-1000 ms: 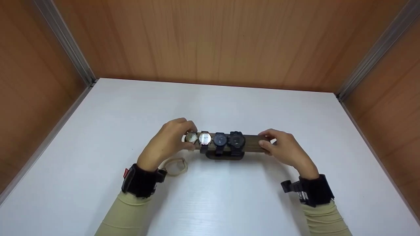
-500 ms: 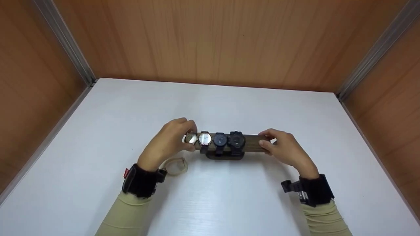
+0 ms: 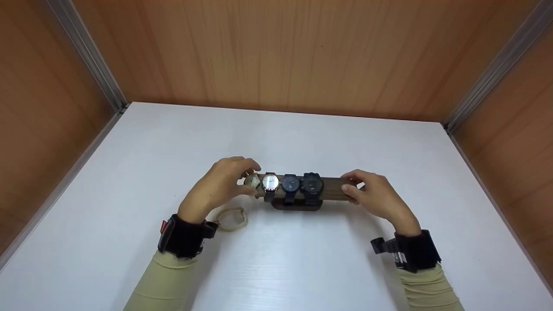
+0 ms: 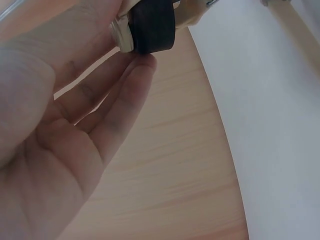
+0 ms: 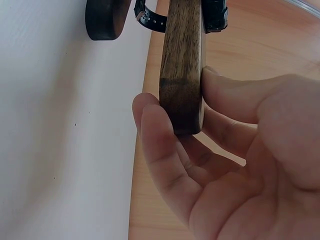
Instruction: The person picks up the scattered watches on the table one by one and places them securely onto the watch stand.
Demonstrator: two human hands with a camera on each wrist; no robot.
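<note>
Nearest to the camera, two beige sleeves [image 3: 166,280] came in from the lower edge, each ending in a black wrist strap [image 3: 183,236]. On the white table [image 3: 129,151], just beside the left wrist, a loose beige watch band [image 3: 231,218] lay flat. A little further, the left hand [image 3: 216,188] was at the left end of a dark wooden bar [image 3: 332,190], and its curled fingers [image 3: 248,163] pinched a round watch with a pale dial [image 3: 252,182] at that end; in the left wrist view the fingertips closed on the dark round edge of this watch case [image 4: 150,25]. The right hand [image 3: 378,198] was at the opposite end of the bar, and the right wrist view showed the thumb on one flat face and the fingers [image 5: 155,135] on the other, so the rounded end of the bar [image 5: 182,65] was pinched between them. The bar lay horizontal on a dark oval base [image 3: 296,206], near the middle of the table. On the bar, next to the pale watch, sat a watch with a bright silver dial [image 3: 270,182], then a dark blue watch [image 3: 290,185], then a black watch [image 3: 312,185], all close together. Behind the table stood the brown wooden wall [image 3: 276,52], with metal rails [image 3: 86,52] in the corners.
</note>
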